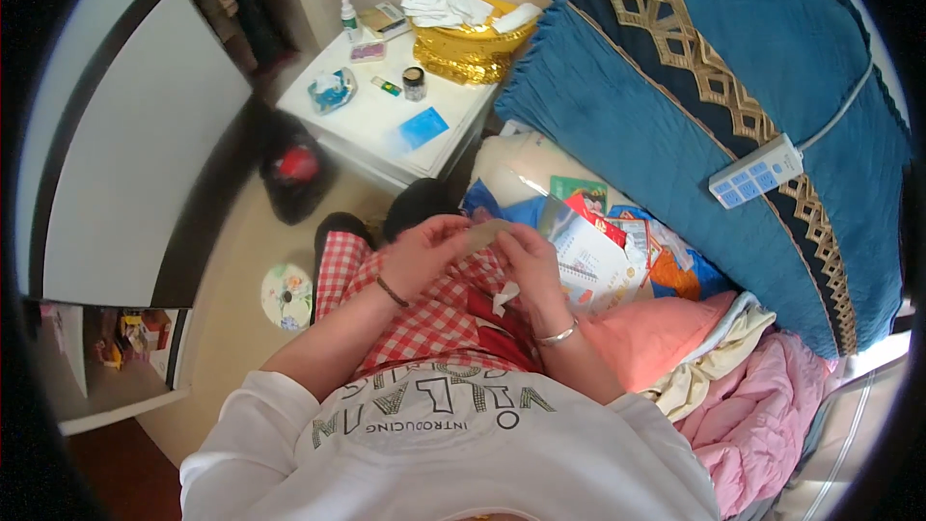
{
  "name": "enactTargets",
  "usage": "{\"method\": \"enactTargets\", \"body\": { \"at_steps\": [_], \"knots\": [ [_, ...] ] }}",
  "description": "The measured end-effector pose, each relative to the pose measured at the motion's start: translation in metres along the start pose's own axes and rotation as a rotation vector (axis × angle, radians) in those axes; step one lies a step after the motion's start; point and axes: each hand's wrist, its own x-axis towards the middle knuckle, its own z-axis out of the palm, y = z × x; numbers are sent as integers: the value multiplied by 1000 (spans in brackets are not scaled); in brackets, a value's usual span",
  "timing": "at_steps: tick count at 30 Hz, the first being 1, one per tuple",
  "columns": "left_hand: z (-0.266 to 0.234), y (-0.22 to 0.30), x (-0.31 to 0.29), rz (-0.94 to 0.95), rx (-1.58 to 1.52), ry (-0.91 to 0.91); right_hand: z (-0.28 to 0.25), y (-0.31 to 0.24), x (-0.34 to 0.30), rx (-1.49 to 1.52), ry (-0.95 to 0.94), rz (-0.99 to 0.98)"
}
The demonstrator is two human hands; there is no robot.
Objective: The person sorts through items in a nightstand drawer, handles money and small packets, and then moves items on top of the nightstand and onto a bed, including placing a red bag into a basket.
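Note:
Over my lap, both hands meet at a thin, flat beige-grey strip (484,233); its exact kind is unclear. My left hand (424,253) pinches one end of it, the fingers closed. At the other end the fingertips of my right hand (531,256) close on it. A small crumpled white scrap (504,299) lies just below my right hand, on the red-and-white checked cloth (429,314) over my legs. A dark bracelet rings my left wrist, a silver bangle my right.
Ahead, a white bedside table (386,130) bears a gold basin (463,48) with white cloths, a jar, a bottle and a blue packet. To the right lie papers (588,251), bedding (762,425) and a blue quilted cushion (675,135) with a power strip (757,172). An open drawer (116,405) juts out left.

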Motion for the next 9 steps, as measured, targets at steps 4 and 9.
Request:
{"method": "enactTargets", "body": {
  "at_steps": [4, 9],
  "knots": [
    [-9, -6, -4, 7, 115, -57, 0, -1, -6, 16, -22, -66],
    [-20, -6, -6, 247, 419, 38, 9, -7, -16, -103, -51, -103]
  ]
}}
